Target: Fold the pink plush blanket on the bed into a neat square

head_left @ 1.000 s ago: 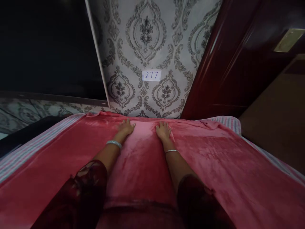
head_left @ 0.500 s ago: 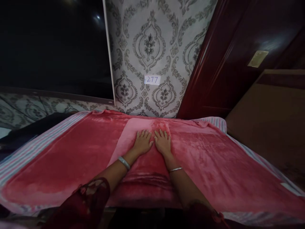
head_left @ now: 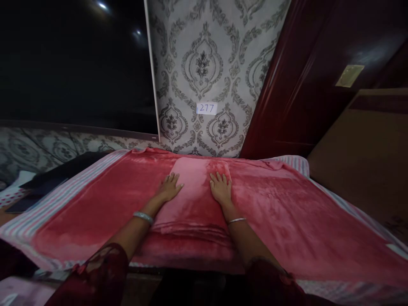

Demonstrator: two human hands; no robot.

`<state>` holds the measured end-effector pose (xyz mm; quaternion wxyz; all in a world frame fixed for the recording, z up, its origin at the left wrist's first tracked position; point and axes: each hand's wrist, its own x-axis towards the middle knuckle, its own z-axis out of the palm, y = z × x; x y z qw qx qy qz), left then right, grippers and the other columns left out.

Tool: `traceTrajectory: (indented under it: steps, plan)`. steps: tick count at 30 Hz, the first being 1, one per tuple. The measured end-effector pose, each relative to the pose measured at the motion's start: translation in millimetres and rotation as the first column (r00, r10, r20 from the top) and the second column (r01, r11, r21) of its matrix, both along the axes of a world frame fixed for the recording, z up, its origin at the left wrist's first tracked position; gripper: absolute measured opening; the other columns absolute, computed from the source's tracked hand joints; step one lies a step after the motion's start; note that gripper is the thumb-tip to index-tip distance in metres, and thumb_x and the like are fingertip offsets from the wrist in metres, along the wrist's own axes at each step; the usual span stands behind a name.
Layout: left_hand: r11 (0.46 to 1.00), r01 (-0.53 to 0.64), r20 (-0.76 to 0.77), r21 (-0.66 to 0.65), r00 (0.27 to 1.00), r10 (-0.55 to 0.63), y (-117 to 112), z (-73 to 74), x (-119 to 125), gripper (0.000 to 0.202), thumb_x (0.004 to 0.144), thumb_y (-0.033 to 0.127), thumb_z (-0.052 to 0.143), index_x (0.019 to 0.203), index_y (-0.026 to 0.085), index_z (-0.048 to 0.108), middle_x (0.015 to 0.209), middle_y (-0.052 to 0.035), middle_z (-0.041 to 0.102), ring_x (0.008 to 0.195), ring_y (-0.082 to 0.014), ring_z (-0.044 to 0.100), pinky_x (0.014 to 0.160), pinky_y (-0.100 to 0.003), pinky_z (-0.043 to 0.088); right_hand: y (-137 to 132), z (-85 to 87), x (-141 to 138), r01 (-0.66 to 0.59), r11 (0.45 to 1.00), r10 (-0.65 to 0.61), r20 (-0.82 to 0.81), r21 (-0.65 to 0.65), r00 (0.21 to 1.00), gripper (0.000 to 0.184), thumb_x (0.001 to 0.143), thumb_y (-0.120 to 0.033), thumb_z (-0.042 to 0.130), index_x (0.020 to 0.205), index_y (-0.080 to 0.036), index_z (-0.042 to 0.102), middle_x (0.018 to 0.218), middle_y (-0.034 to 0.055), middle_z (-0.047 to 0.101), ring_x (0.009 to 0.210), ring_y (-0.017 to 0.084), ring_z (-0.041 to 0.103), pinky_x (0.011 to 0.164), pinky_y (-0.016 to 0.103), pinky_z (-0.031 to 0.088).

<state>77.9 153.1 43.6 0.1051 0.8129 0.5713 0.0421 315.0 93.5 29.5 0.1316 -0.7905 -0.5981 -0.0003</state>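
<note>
Hands have spread since half a second ago: the left hand [head_left: 168, 188] and right hand [head_left: 219, 189] were almost touching, now clearly apart. Both lie flat, palms down, fingers spread, pressing on the red fleece blanket [head_left: 280, 212], no grip or pinch. Left sits over the left edge of the pale pink patch [head_left: 199, 178], right near its right edge, so the patch is now between them. Low ridges run across the blanket just below the patch.

Blanket covers a bed or mattress, can't tell which, with a striped sheet [head_left: 38, 216] showing along the left side. Far edge meets damask wallpaper [head_left: 204, 72] with a paper label [head_left: 207, 108] reading 277 — dark red door [head_left: 287, 85] to the right.
</note>
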Motion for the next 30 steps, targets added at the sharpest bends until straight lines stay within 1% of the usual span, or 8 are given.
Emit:
traceTrajectory:
  steps: [5,8,10,14,18,21,25,30]
  plan:
    - [0.999,-0.038,-0.045,-0.029,0.998,0.037,-10.9,25.6,-26.1,0.073,0.097,0.053,0.03,0.156,0.01,0.028,0.162,-0.0208,0.027,0.149,-0.0329,0.028,0.119,-0.048,0.028,-5.8,26.1,2.3,-0.015,0.994,0.007,-0.072,-0.11,0.997,0.054,0.104,-0.041,0.023,0.157,-0.033,0.03,0.166,0.0012,0.022,0.152,0.026,0.017,0.119,0.053,0.017]
    - [0.998,-0.029,-0.035,0.051,0.999,0.031,-33.6,42.9,-15.6,0.07,0.098,0.053,0.029,0.155,0.012,0.029,0.163,-0.0206,0.024,0.152,-0.0342,0.021,0.12,-0.054,0.022,-21.2,46.1,-0.9,-0.019,0.994,0.009,-0.098,-0.109,0.995,0.055,0.104,-0.042,0.022,0.158,-0.032,0.028,0.166,0.0032,0.021,0.151,0.026,0.018,0.119,0.052,0.019]
    - [0.99,0.067,-0.01,0.127,0.998,-0.067,-57.9,47.0,3.1,0.067,0.098,0.051,0.032,0.155,0.015,0.029,0.164,-0.0177,0.025,0.153,-0.0314,0.019,0.122,-0.054,0.018,-39.1,51.7,-6.8,-0.053,0.995,0.047,-0.08,-0.079,0.996,0.055,0.103,-0.041,0.022,0.158,-0.032,0.028,0.166,0.0039,0.022,0.151,0.026,0.018,0.119,0.052,0.019]
    - [0.935,0.271,-0.004,0.229,0.961,-0.278,-110.7,28.9,41.9,0.065,0.097,0.049,0.04,0.155,0.019,0.033,0.163,-0.0156,0.027,0.152,-0.033,0.02,0.122,-0.058,0.016,-78.3,34.7,-21.2,-0.109,0.988,0.104,-0.049,-0.106,0.993,0.054,0.103,-0.042,0.028,0.156,-0.036,0.031,0.166,0.0026,0.022,0.151,0.029,0.02,0.117,0.054,0.023]
    - [0.933,0.302,-0.016,0.195,0.952,-0.305,-133.8,-3.8,53.8,0.058,0.098,0.046,0.041,0.151,0.023,0.042,0.162,-0.0141,0.03,0.151,-0.0358,0.021,0.12,-0.063,0.016,-96.1,6.3,-26.7,-0.09,0.989,0.088,-0.021,-0.117,0.996,0.053,0.103,-0.042,0.031,0.156,-0.037,0.03,0.167,0.0005,0.017,0.152,0.03,0.015,0.118,0.054,0.02]
    - [0.929,0.295,-0.021,0.225,0.954,-0.298,-132.9,-13.8,49.4,0.059,0.097,0.046,0.041,0.152,0.024,0.041,0.162,-0.0136,0.03,0.151,-0.0349,0.021,0.121,-0.062,0.016,-96.3,-1.1,-26.4,-0.088,0.992,0.087,-0.012,-0.09,0.996,0.054,0.103,-0.042,0.032,0.156,-0.037,0.029,0.167,0.0002,0.015,0.152,0.029,0.014,0.119,0.054,0.02]
    - [0.926,0.29,-0.047,0.241,0.957,-0.287,-132.4,-8.9,35.9,0.062,0.096,0.049,0.043,0.151,0.021,0.043,0.161,-0.0174,0.032,0.151,-0.0347,0.025,0.121,-0.058,0.018,-95.4,0.4,-26.1,-0.082,0.994,0.082,-0.008,-0.078,0.997,0.053,0.103,-0.042,0.032,0.156,-0.037,0.029,0.167,-0.0002,0.017,0.152,0.029,0.016,0.118,0.054,0.022]
    - [0.956,0.142,0.0,0.257,0.989,-0.147,-134.2,-11.9,-2.9,0.063,0.094,0.047,0.048,0.15,0.016,0.044,0.16,-0.0221,0.029,0.15,-0.0384,0.023,0.12,-0.061,0.017,-96.2,-1.2,-25.8,-0.078,0.995,0.078,-0.005,-0.06,0.997,0.053,0.103,-0.042,0.031,0.156,-0.037,0.031,0.166,-0.0005,0.019,0.151,0.03,0.017,0.118,0.054,0.024]
